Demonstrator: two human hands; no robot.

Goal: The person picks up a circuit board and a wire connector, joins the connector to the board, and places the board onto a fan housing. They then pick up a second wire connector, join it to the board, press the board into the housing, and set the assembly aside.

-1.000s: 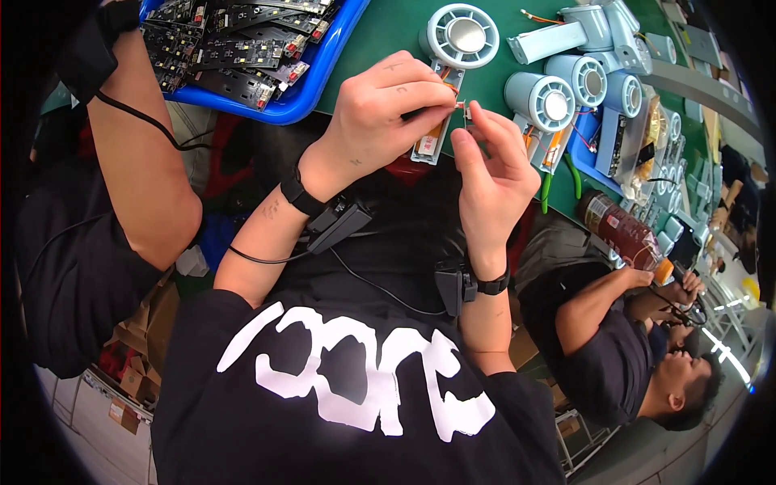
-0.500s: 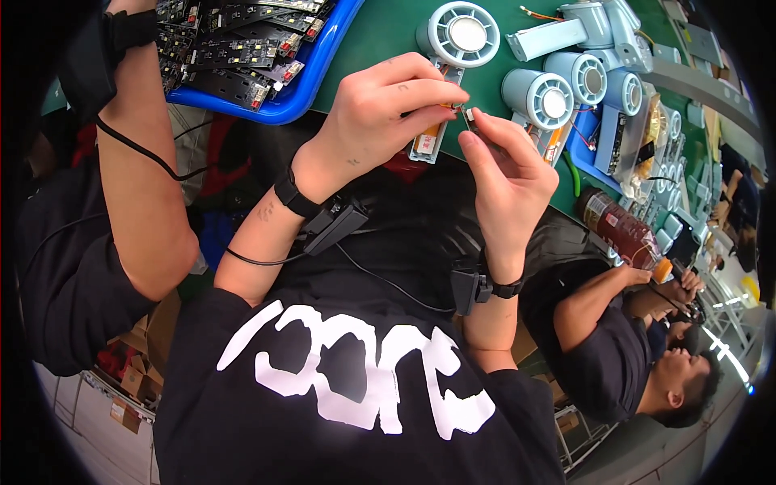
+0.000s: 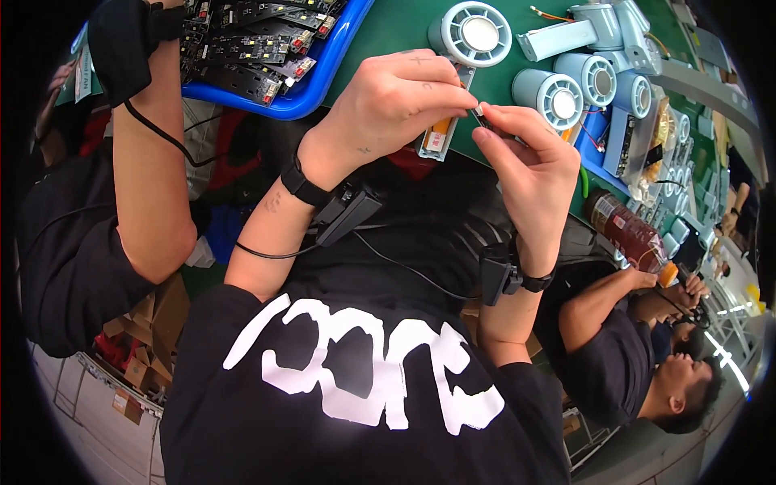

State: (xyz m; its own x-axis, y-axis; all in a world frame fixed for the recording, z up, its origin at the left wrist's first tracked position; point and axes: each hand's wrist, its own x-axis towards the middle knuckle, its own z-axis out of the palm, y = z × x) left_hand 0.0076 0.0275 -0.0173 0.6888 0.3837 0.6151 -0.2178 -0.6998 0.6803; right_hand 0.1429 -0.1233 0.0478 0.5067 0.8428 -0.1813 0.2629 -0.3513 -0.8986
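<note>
Close together over the table's near edge, my two hands meet fingertip to fingertip. The closed fingers of my left hand [image 3: 404,97] pinch thin coloured wires, now mostly hidden behind them. My right hand [image 3: 533,153] grips a small dark circuit board [image 3: 482,121] by thumb and fingers; a pale connector shows at its tip, and the rest is covered. Just beyond, a light blue handheld fan [image 3: 477,34] lies with its round head away from me. Its opened handle [image 3: 437,144] points toward me, with an orange part and a white label inside, partly behind my left hand.
A blue tray [image 3: 301,103] at the upper left holds several black circuit boards [image 3: 242,48]. More light blue fan heads [image 3: 558,99] stand to the right. Beyond them are a bottle of dark drink [image 3: 622,226] and a co-worker [image 3: 606,347]. Another person's arm [image 3: 153,162] reaches in at left.
The view has shifted slightly, so most things appear farther right. My fingertips have drawn closer together, and the wires seen earlier at my left fingertips are now largely covered.
</note>
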